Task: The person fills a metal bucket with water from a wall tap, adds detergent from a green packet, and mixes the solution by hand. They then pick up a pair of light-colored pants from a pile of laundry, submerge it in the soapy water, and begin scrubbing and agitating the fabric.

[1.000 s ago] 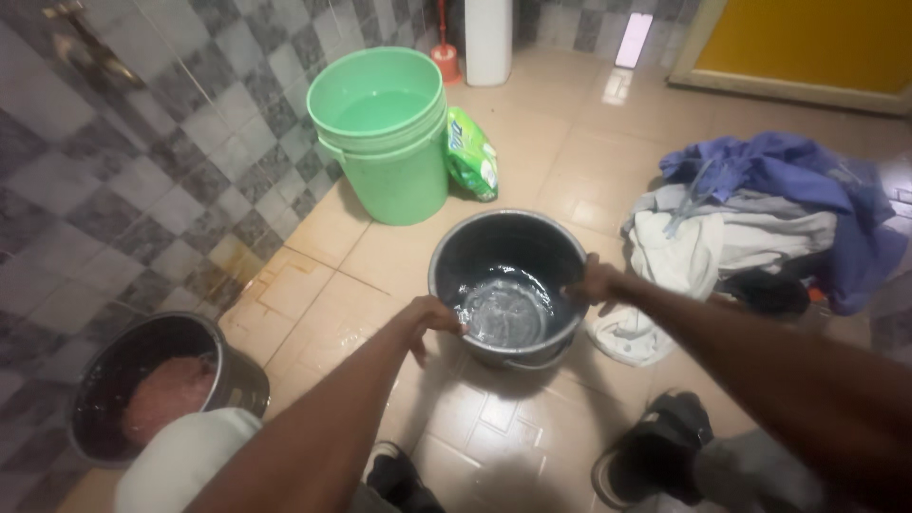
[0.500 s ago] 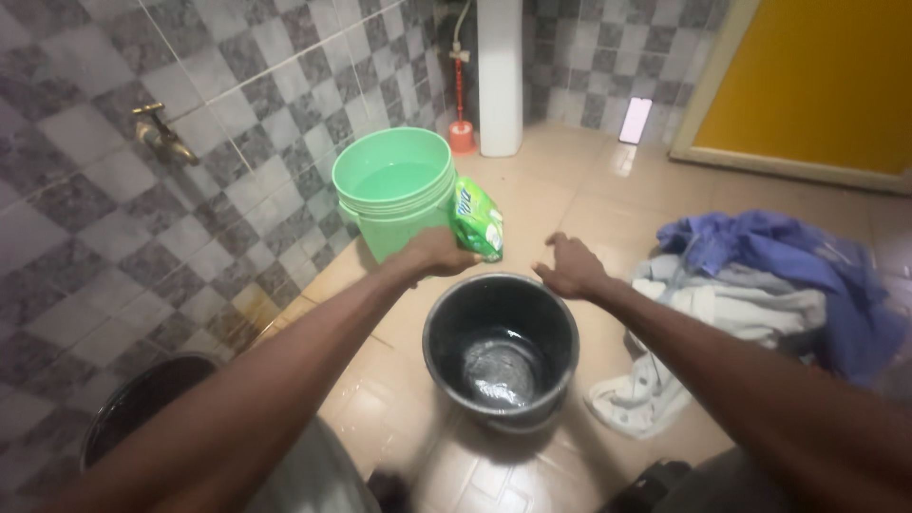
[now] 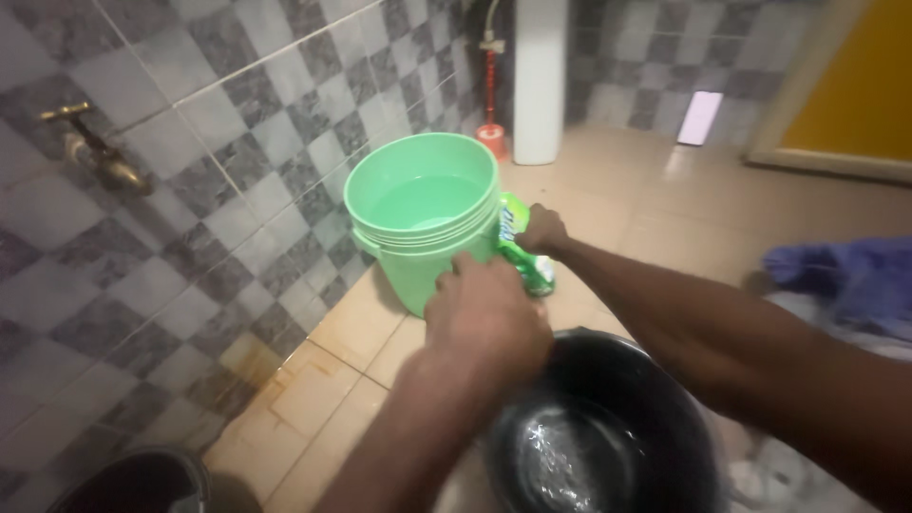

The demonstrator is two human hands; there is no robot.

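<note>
Against the tiled wall, your two bare hands meet at a green detergent packet (image 3: 521, 255) that leans on the side of a green bucket (image 3: 421, 217). Your right hand (image 3: 541, 231) reaches in from the lower right and closes its fingers around the upper part of the packet, gripping it. Your left hand (image 3: 486, 313) comes up from below with its back toward the camera and its fingers curled loosely; it sits just beside the bucket's lower wall and the packet's lower edge, and you cannot tell from this angle whether it grips anything. The green bucket stands upright on the floor and holds clear water well up its inside. Nearer to you, below the hands, a black bucket (image 3: 655, 380) sits with a shallow pool of water glinting at its bottom. Another dark tub (image 3: 133, 480) shows partly at the lower left corner. The floor (image 3: 655, 204) is glossy beige tile, stained brown near the wall. The wall (image 3: 237, 114) is a checker of grey and white tiles, with a brass tap (image 3: 95, 147) jutting out at the left. A white pipe (image 3: 540, 76) runs down in the far corner with a red plunger (image 3: 491, 128) beside it. A blue garment (image 3: 850, 280) lies heaped at the right edge, and a yellow door (image 3: 860, 76) stands beyond it.
</note>
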